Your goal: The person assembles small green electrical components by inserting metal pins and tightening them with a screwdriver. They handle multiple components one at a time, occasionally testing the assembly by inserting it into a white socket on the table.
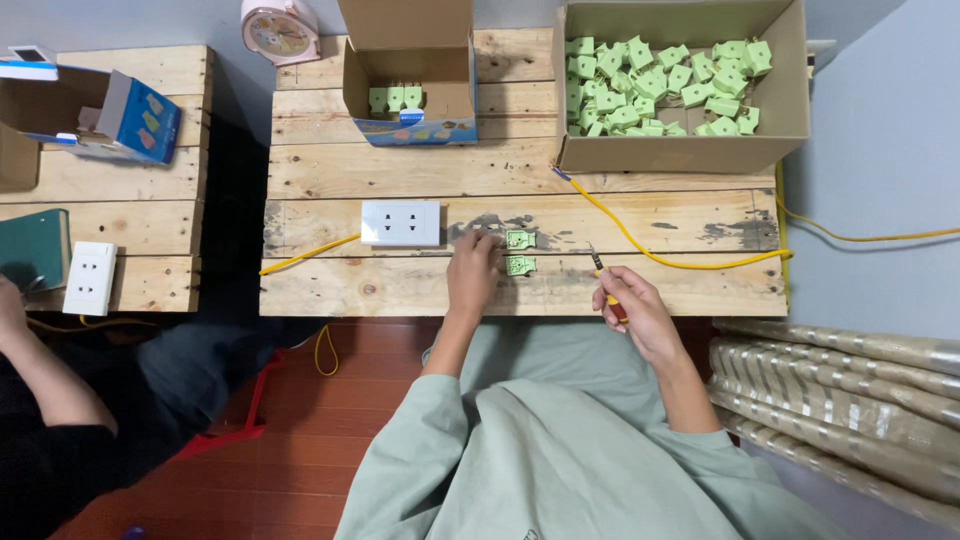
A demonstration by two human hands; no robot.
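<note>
My left hand [472, 272] rests on the wooden pallet table [400, 170], its fingers touching the table beside two small green socket parts [519, 252]. Whether it grips anything I cannot tell. My right hand [637, 310] is closed around a small screwdriver [601, 272] with a red and yellow handle, its tip pointing up toward the yellow cable [640, 247]. A white double wall socket [400, 223] lies just left of my left hand.
A large cardboard box [680, 150] of several green parts stands at the back right. A smaller open box [410, 85] with green parts and a pink clock [280, 30] are behind. Another person's arm [40, 380] works at the left table. Wrapped rolls [850, 390] lie right.
</note>
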